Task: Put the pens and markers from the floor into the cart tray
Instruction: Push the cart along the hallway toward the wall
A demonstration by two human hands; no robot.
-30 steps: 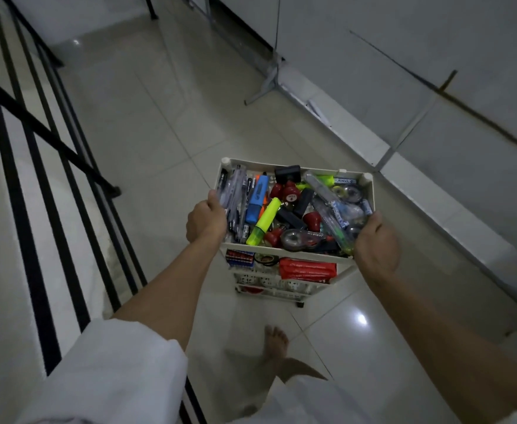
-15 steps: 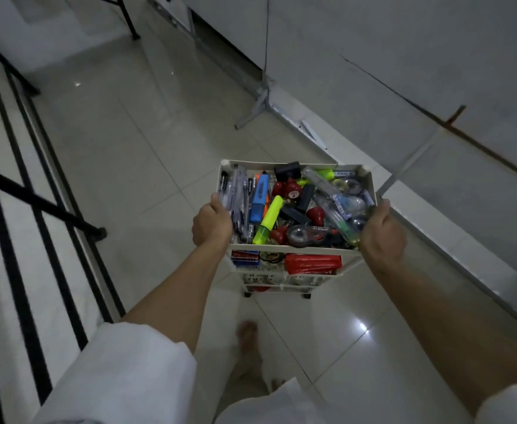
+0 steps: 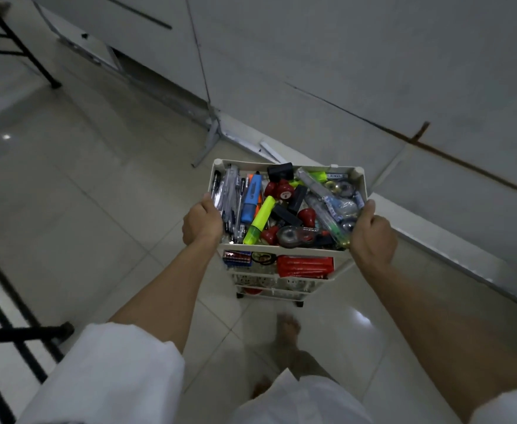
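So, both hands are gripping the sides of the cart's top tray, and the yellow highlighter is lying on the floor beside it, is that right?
Not quite. The head view shows the yellow highlighter lying inside the top tray among the other stationery, not on the floor. The left hand and right hand do grip the tray's sides.

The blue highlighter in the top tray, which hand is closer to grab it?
Left. The left hand grips the cart tray rim on the side where the blue highlighter lies; the right hand holds the far side.
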